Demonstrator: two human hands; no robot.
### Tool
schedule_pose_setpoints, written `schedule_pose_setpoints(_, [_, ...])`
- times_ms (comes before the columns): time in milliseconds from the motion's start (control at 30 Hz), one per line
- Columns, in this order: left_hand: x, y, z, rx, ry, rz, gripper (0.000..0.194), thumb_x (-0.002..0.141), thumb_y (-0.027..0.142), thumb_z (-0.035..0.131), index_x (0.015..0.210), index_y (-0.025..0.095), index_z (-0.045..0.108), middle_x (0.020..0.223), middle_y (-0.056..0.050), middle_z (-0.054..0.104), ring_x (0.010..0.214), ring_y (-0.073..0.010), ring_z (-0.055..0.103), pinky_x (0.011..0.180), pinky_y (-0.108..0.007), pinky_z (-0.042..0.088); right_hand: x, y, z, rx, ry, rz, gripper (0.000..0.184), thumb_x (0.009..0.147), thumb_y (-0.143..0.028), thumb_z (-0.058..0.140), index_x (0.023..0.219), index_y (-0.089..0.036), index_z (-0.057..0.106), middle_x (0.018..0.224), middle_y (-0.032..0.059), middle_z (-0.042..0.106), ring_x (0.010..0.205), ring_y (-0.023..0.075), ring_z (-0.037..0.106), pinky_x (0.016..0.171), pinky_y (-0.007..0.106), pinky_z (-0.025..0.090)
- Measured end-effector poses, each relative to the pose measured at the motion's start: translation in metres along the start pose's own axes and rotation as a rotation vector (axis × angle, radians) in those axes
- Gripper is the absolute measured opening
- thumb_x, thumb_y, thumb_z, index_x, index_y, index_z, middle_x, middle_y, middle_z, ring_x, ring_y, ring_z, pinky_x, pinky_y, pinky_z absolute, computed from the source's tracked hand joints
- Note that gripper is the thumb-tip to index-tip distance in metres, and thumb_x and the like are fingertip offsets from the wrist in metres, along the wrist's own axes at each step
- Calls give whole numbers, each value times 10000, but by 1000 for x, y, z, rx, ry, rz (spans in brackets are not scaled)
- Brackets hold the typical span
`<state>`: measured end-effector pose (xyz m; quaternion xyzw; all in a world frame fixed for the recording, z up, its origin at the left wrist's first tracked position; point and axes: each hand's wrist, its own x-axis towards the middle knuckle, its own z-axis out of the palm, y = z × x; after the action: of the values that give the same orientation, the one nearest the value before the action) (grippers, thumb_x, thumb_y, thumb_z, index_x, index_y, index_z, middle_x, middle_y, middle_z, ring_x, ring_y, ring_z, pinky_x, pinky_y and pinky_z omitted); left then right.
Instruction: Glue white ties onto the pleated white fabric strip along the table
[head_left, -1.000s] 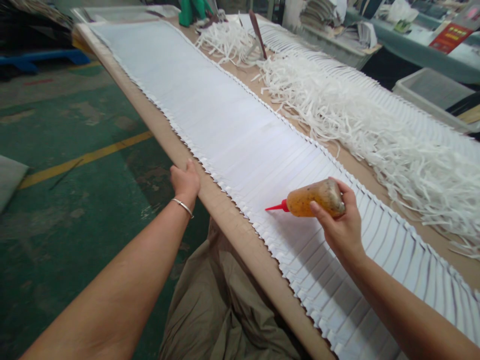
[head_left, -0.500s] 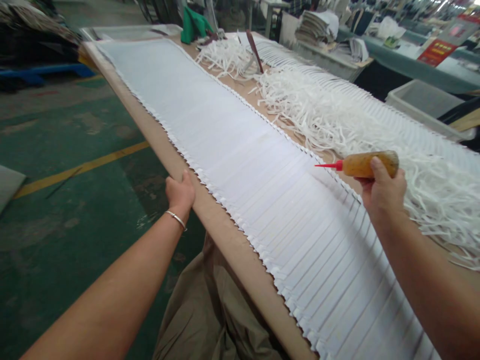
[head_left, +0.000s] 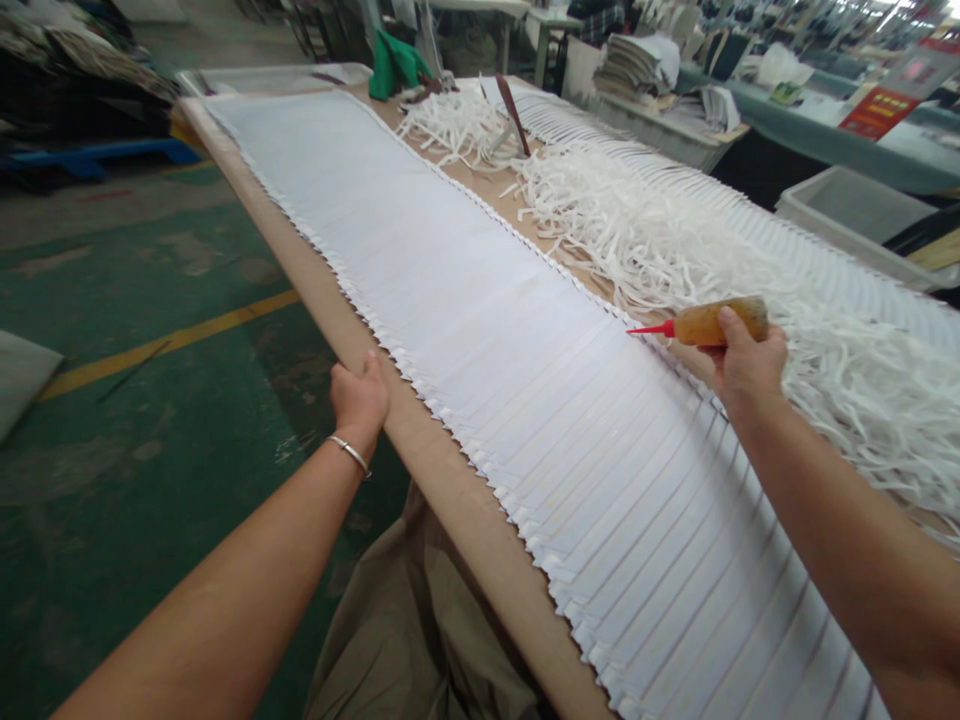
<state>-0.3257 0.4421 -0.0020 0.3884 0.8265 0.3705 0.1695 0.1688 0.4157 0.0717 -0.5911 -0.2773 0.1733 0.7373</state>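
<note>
My right hand (head_left: 754, 368) is wrapped round a squeeze bottle (head_left: 705, 323) of amber liquid with a long red nozzle. The bottle lies nearly level, its tip pointing left at the right-hand edge of a row of overlapping white fabric pieces (head_left: 465, 270). Whether the tip touches them I cannot tell. My left hand (head_left: 361, 395), with a silver bangle on the wrist, grips the near edge of the brown table (head_left: 450, 475), thumb on top and fingers hidden beneath. The white pieces run the length of the table in narrow layered strips.
Loose white strips (head_left: 660, 230) lie heaped beyond the row, with a second layered row (head_left: 847, 240) behind. A dark-handled tool (head_left: 513, 115) and green cloth (head_left: 394, 65) are farther off. A plastic bin (head_left: 847, 210) stands at right.
My right hand has moved the bottle slightly left, its tip staying near the edge of the white row. My left hand keeps its grip on the table; the view has shifted slightly.
</note>
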Motion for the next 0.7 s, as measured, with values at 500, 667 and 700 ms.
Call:
schedule_pose_setpoints(500, [2,-4,3,-9,6,14,313,921,384,604,1058,102,590,1177,-281,673,1133,-402,665,958,-494,531,-56,-21,-3,31,-122,77,501,658,-304,858,1036,-235,537,1015,14,650,826,181,678,513,237,552])
schedule_pose_setpoints(667, [3,-5,4,-8,2,6,314,919,402,603,1042,114,575,1182,-274,671,1133,-398,661,971,-496,521,-81,-29,-4,34,-173,93,530,649,-362,880,1040,-207,557,1010,21,652,812,169,662,535,253,567])
schedule_pose_setpoints(700, [3,-6,4,-10,0,5,313,919,403,602,1040,117,573,1182,-272,671,1132,-395,661,972,-493,520,-87,-30,-4,36,-188,97,538,650,-376,880,1047,-203,561,1009,17,649,816,164,660,545,256,571])
